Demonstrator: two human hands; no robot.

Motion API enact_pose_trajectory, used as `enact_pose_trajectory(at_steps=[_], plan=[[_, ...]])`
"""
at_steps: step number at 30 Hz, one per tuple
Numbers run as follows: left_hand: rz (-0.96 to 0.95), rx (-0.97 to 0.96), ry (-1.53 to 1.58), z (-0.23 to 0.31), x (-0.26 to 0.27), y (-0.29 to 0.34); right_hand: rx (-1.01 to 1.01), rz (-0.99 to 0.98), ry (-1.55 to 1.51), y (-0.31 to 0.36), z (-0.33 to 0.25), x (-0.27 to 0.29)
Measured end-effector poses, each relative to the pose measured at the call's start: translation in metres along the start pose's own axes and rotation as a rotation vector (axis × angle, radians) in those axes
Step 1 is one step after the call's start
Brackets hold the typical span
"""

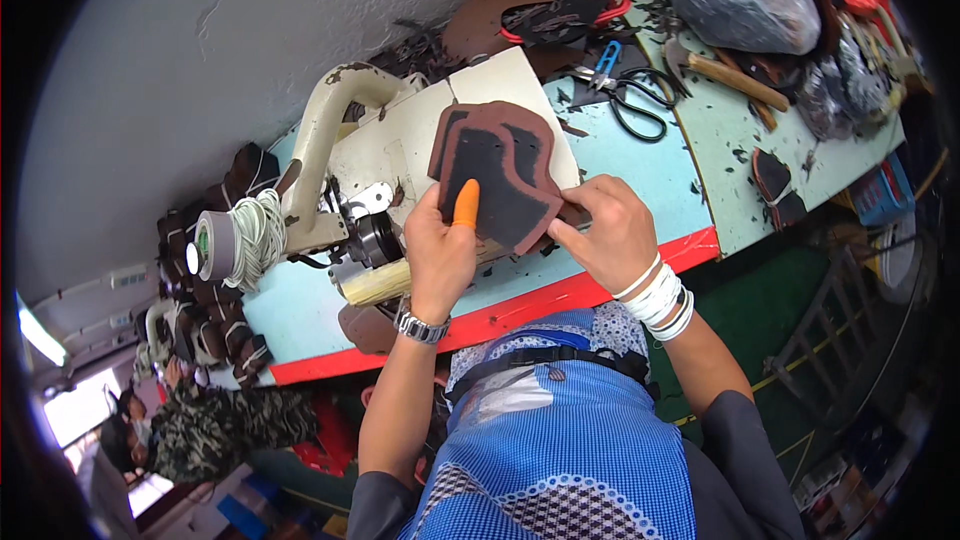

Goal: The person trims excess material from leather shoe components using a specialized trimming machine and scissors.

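A small stack of curved, dark leather pieces [490,165] with reddish-brown borders lies over a cream machine's flat bed [380,155]. My left hand [440,255] is closed on the lower left edge of the stack, its thumb on top in an orange finger cover [466,204]. At the lower right corner, my right hand [612,235] pinches the pieces between thumb and fingers. White bands [655,298] circle my right wrist, and a watch [420,327] is on my left. The undersides of the pieces are hidden.
The machine's curved arm [318,130] rises at left beside hanging white cord [258,240]. Scissors [635,105], a hammer [735,75] and a red basket of scraps [565,15] stand beyond. Tied dark bundles [210,320] line the left; another person [200,430] is at lower left.
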State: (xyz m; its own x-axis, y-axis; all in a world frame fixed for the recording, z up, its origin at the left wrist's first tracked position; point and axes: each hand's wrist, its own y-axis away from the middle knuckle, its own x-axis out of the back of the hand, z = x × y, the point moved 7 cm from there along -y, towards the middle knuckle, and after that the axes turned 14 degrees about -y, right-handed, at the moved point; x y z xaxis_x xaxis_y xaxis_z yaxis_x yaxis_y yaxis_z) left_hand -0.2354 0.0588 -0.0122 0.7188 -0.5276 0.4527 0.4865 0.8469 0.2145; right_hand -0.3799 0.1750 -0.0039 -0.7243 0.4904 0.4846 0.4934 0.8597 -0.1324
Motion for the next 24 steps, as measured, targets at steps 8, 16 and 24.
enact_pose_trajectory(at_steps=[8, 16, 24], plan=[[0.045, 0.084, -0.141, 0.001, 0.002, -0.005, -0.070, -0.006, -0.316, -0.007, 0.010, 0.009], [0.410, -0.331, -0.766, 0.051, 0.010, -0.003, -0.490, 0.076, -1.222, -0.001, 0.020, 0.037], [-0.079, 0.077, 0.175, 0.056, -0.036, 0.044, -0.427, -0.271, -1.045, 0.024, -0.002, 0.014]])
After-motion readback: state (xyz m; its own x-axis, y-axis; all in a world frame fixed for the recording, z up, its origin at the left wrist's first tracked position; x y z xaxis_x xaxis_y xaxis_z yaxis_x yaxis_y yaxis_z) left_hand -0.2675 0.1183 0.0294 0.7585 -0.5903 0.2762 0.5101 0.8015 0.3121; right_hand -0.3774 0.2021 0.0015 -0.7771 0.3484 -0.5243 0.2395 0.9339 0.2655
